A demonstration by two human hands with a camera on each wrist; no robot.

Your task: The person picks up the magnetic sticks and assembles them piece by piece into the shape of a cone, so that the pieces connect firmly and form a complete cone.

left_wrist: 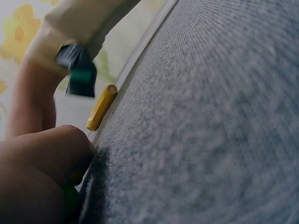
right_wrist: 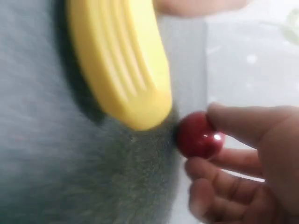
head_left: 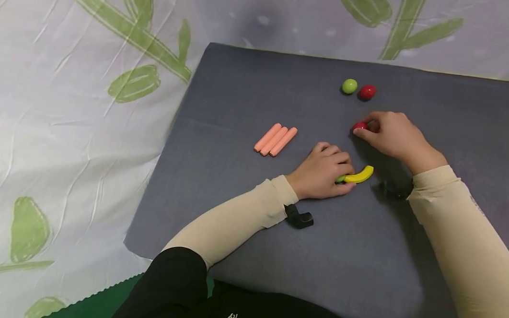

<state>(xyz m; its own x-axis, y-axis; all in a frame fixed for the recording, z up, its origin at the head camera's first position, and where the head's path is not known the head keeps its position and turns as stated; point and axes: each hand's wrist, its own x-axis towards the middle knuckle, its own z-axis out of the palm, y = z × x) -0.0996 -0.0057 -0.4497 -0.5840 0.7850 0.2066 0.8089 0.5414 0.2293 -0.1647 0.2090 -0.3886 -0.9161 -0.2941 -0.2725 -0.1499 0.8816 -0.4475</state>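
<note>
Soft head-view lighting, dim left-wrist view, right-wrist banana (right_wrist: 122,65) apparently blurred

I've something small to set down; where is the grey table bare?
Bare: between the pink sticks and the left edge of the table; behind those sticks, left of the green ball; right of the far red ball.
Crowded: where the left hand holds the banana, close to the right hand pinching the nearer red ball.

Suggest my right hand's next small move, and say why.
Perhaps your right hand should slide the glossy red ball it pinches toward the glossy green ball and the other glossy red ball: those two sit close together farther back, while your left hand holds the curved yellow toy banana.
</note>
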